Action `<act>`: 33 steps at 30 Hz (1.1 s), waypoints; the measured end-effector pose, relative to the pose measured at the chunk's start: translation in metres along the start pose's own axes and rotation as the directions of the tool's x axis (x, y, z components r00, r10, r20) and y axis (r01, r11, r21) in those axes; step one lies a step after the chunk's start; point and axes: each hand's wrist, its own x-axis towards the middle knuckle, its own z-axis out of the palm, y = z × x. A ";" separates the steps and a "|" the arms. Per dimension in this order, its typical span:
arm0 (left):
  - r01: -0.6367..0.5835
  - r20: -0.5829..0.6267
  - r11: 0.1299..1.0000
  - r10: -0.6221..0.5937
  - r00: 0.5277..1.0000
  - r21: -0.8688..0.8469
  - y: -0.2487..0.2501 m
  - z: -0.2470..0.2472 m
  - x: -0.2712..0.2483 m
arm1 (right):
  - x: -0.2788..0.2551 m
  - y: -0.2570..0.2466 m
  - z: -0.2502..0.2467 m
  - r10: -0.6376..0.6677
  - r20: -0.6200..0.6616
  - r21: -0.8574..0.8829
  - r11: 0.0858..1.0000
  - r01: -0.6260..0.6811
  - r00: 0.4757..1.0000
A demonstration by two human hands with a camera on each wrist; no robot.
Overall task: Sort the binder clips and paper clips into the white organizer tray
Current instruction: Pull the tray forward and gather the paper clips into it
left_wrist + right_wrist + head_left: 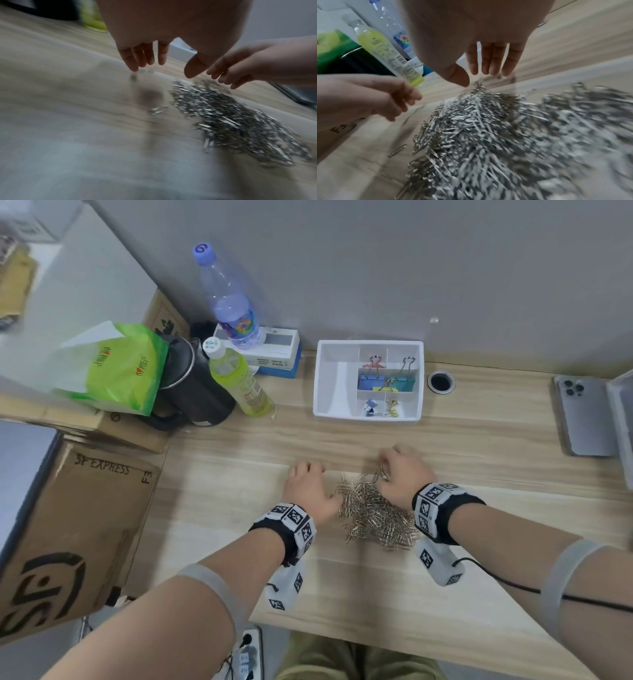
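A heap of silver paper clips [373,513] [231,121] [488,135] lies on the wooden desk [479,594] in front of me. My left hand [306,481] [171,69] hovers at the heap's left edge, fingers straight and pointing down at the desk, holding nothing. My right hand [394,467] [476,78] is over the heap's far end, fingers relaxed, thumb close to the topmost clips. The white organizer tray [329,378] stands beyond by the wall. It holds large blue [368,381] and teal [404,381] binder clips and small ones [370,407] in front compartments.
At the left stand a green drink bottle [239,381], a clear water bottle [227,299], a black kettle [191,385], a green bag [116,368] and cardboard boxes [68,525]. A phone [582,416] lies at the right edge. A cable hole [441,382] sits beside the tray.
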 end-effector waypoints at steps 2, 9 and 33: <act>0.123 -0.008 0.992 -0.123 0.992 0.000 -0.021 -0.006 -0.009 | 0.009 -0.011 0.002 -0.062 0.032 -0.033 0.997 0.063 0.998; 0.044 0.226 0.999 -0.045 0.973 0.009 -0.040 0.002 -0.040 | 0.012 -0.035 0.023 -0.114 0.129 -0.072 0.990 0.124 0.985; 0.267 0.149 0.907 -0.229 0.962 -0.327 -0.031 0.002 -0.016 | 0.003 -0.060 0.036 -0.342 0.266 -0.129 0.914 0.385 0.901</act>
